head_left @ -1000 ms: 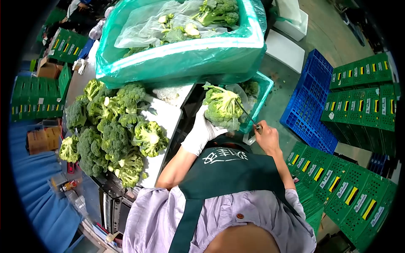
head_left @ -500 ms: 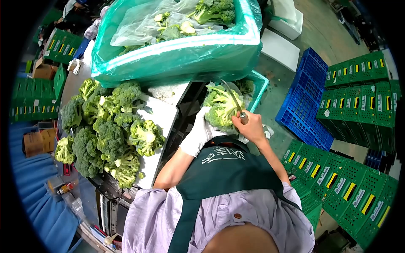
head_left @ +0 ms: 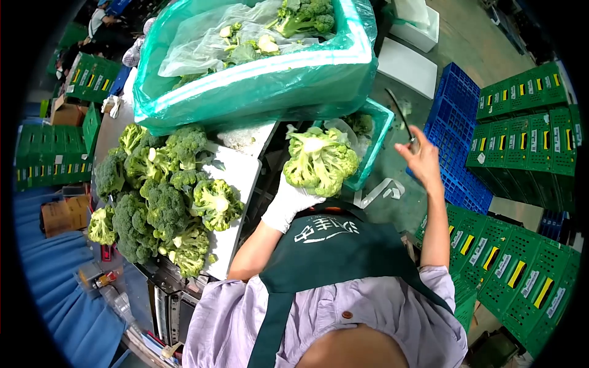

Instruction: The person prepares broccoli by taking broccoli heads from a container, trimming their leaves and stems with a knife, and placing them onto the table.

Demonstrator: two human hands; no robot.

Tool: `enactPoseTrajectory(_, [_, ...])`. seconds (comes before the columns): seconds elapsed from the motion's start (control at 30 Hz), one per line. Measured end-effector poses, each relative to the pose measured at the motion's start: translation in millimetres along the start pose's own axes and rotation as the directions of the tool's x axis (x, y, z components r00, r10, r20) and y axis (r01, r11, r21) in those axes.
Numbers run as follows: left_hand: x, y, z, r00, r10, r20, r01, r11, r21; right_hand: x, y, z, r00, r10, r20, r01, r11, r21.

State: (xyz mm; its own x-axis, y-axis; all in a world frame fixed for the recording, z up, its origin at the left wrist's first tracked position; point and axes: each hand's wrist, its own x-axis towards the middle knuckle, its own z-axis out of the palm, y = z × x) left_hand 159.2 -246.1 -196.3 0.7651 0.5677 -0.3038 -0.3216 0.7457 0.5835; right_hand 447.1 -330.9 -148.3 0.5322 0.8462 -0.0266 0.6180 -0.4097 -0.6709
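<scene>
My left hand (head_left: 291, 199), in a white glove, holds a head of broccoli (head_left: 322, 162) with its cut stem side facing up. The glove's fingers are mostly hidden under the florets. Out to the right, my bare right hand (head_left: 422, 158) is closed around the handle of a knife (head_left: 400, 115). Its thin, curved dark blade points up and away, apart from the broccoli. Left of the gloved hand, a pile of broccoli heads (head_left: 165, 205) lies on a white board (head_left: 245, 168), some stem side up.
A large box lined with green plastic (head_left: 257, 92) holds broccoli and clear film. Below it to the right stands a smaller green-lined bin (head_left: 383, 132) with scraps. A blue pallet (head_left: 457, 122) and stacked green crates (head_left: 521, 144) are at the right. Another person (head_left: 101, 24) is far back left.
My right hand has swung the knife away from the broccoli to the right. The broccoli in my left hand has shifted slightly left and now shows its stem side.
</scene>
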Motion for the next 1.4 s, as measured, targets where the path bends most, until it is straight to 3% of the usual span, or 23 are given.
enactPoseTrajectory(0.07, [-1, 14, 6, 0.991, -0.104, 0.088, 0.135, 0.831, -0.540, -22, 0, 15, 0.998, -0.064, 0.005, 0.064, 0.994, 0.091])
enactPoseTrajectory(0.1, [6, 11, 2, 0.986, -0.091, -0.141, 0.010, 0.870, -0.493, -33, -16, 11, 0.989, -0.015, 0.147, 0.003, 0.996, 0.085])
enactPoseTrajectory(0.13, [8, 4, -24, 0.982, -0.020, -0.189, -0.079, 0.862, -0.501, -44, -33, 7, 0.958, 0.036, 0.284, -0.058, 0.996, 0.072])
enactPoseTrajectory(0.27, [4, 13, -51, 0.947, 0.157, -0.279, -0.246, 0.915, -0.319, -75, -43, 20, 0.946, -0.205, 0.252, 0.179, 0.976, 0.122])
enactPoseTrajectory(0.33, [1, 20, -51, 0.932, 0.226, -0.283, -0.294, 0.928, -0.229, -81, -47, 24, 0.931, -0.286, 0.226, 0.267, 0.957, 0.111])
enactPoseTrajectory(0.57, [0, 49, -4, 0.851, 0.489, -0.190, -0.452, 0.867, 0.208, -77, -41, 30, 0.933, -0.314, 0.174, 0.299, 0.948, 0.108])
enactPoseTrajectory(0.63, [2, 58, 14, 0.821, 0.553, -0.140, -0.488, 0.809, 0.328, -73, -34, 34, 0.948, -0.168, 0.269, 0.207, 0.970, -0.124])
enactPoseTrajectory(0.8, [19, 40, -10, 0.822, 0.563, -0.085, -0.442, 0.725, 0.529, -55, 10, 53, 0.903, 0.002, 0.430, 0.091, 0.977, -0.195])
enactPoseTrajectory(0.87, [24, 33, -16, 0.832, 0.552, -0.062, -0.475, 0.765, 0.435, -54, 41, 61, 0.830, 0.143, 0.539, 0.058, 0.939, -0.339])
enactPoseTrajectory(0.93, [22, 33, -6, 0.813, 0.559, -0.166, -0.521, 0.824, 0.223, -55, 52, 60, 0.850, 0.145, 0.506, 0.012, 0.956, -0.293])
enactPoseTrajectory(0.97, [20, 37, -2, 0.821, 0.515, -0.247, -0.476, 0.856, 0.203, -56, 56, 58, 0.882, 0.197, 0.427, -0.053, 0.944, -0.326])
enactPoseTrajectory(1.0, [22, 26, -29, 0.846, 0.483, -0.226, -0.475, 0.875, 0.092, -56, 55, 57, 0.906, 0.245, 0.344, -0.117, 0.929, -0.351])
enactPoseTrajectory(1.07, [22, 15, -62, 0.893, 0.383, -0.237, -0.408, 0.911, -0.067, -56, 41, 53, 0.932, 0.188, 0.310, -0.098, 0.953, -0.286])
enactPoseTrajectory(1.13, [19, 32, -18, 0.907, 0.213, -0.363, -0.318, 0.912, -0.259, -55, 10, 44, 0.957, 0.127, 0.259, -0.107, 0.990, -0.090])
enactPoseTrajectory(1.2, [21, 36, -10, 0.948, 0.075, -0.310, -0.208, 0.881, -0.424, -55, -4, 42, 0.969, 0.039, 0.243, -0.031, 0.999, -0.034])
enactPoseTrajectory(1.27, [16, 36, -9, 0.941, -0.105, -0.323, -0.044, 0.905, -0.423, -54, -19, 36, 0.962, 0.007, 0.272, -0.005, 1.000, -0.007])
enactPoseTrajectory(1.33, [16, 32, -13, 0.912, -0.204, -0.355, 0.013, 0.880, -0.474, -52, -25, 34, 0.958, -0.045, 0.282, 0.042, 0.999, 0.018])
enactPoseTrajectory(1.4, [11, 27, -10, 0.873, -0.190, -0.450, -0.005, 0.918, -0.397, -48, -28, 33, 0.941, -0.095, 0.324, 0.088, 0.996, 0.034])
